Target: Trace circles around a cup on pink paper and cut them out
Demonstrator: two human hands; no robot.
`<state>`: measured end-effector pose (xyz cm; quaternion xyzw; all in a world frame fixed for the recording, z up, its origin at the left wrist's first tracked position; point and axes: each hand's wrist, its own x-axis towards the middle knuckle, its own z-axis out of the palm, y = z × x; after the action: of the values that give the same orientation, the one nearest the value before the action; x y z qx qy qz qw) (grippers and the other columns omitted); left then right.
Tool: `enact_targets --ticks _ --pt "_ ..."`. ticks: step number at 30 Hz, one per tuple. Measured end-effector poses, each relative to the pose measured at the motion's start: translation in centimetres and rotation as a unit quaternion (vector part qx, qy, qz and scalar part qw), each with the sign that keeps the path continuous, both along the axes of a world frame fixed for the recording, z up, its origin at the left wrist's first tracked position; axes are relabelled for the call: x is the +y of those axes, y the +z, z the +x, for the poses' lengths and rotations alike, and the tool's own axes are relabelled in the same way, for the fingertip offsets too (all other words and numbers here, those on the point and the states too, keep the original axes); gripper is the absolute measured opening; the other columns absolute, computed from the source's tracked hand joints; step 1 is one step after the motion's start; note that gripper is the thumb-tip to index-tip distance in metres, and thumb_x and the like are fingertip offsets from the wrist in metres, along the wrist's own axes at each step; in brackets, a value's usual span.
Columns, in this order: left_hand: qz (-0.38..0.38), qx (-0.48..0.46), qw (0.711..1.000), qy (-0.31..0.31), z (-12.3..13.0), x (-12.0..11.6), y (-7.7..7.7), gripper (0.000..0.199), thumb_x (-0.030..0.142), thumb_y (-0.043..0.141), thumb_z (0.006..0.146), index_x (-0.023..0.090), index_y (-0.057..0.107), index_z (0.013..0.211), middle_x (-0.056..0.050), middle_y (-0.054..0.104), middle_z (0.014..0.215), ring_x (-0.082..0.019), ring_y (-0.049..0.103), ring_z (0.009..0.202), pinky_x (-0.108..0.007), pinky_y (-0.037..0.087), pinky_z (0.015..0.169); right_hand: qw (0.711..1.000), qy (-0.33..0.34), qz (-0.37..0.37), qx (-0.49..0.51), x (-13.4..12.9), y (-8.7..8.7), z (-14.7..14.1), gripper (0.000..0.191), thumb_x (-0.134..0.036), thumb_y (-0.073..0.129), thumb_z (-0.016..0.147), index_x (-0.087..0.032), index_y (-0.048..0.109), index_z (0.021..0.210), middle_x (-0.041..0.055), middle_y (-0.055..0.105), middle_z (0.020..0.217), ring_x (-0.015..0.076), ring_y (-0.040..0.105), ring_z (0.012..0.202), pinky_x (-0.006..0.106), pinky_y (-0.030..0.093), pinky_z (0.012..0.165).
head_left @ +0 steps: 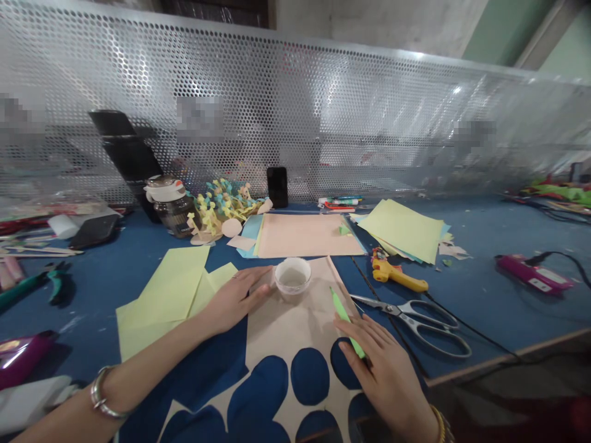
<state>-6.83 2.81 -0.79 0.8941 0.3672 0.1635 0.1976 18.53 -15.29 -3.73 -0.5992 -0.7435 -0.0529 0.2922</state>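
Note:
A pale pink paper (263, 335) with several round holes cut in it lies in front of me, the blue tabletop showing through. Near its far end stands a small white cup (293, 275). My left hand (237, 298) rests with fingers stretched and thumb apart at the cup's left side; whether the fingertips touch the cup is hard to tell. Between the thumb and fingers of my right hand (378, 363) is a slim bright green tool (341, 307), its tip pointing away from me over the paper's right part.
Scissors (415, 317) and a yellow glue gun (399, 275) lie right of the paper. Yellow-green sheets (175, 283) are at left. Behind are stacked peach paper (305, 235), paper flowers (221, 206), a jar (170, 206), a phone (277, 186) and a perforated metal screen (231, 80).

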Motion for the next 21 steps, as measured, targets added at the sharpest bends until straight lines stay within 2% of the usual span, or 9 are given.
enact_targets --ticks 14,21 --pt "0.004 -0.001 1.000 0.004 -0.02 -0.11 -0.01 0.052 0.052 0.033 0.093 0.023 0.046 0.134 -0.006 0.052 0.137 -0.027 0.046 0.126 -0.044 0.039 0.104 1.000 -0.001 0.001 -0.005 0.02 -0.02 0.00 0.031 -0.024 0.047 0.093 -0.025 0.054 0.123 0.0038 0.067 0.114 0.0207 0.062 0.108 0.043 0.050 0.096" --pt "-0.002 -0.001 1.000 0.000 -0.12 0.05 -0.23 0.052 0.051 0.033 0.094 0.022 0.043 0.136 -0.007 0.049 0.139 -0.026 0.043 0.128 -0.045 0.036 0.106 1.000 0.002 -0.003 -0.005 0.07 0.02 -0.03 0.034 -0.024 0.048 0.093 -0.025 0.051 0.126 0.0038 0.067 0.115 0.0203 0.062 0.108 0.043 0.050 0.096"
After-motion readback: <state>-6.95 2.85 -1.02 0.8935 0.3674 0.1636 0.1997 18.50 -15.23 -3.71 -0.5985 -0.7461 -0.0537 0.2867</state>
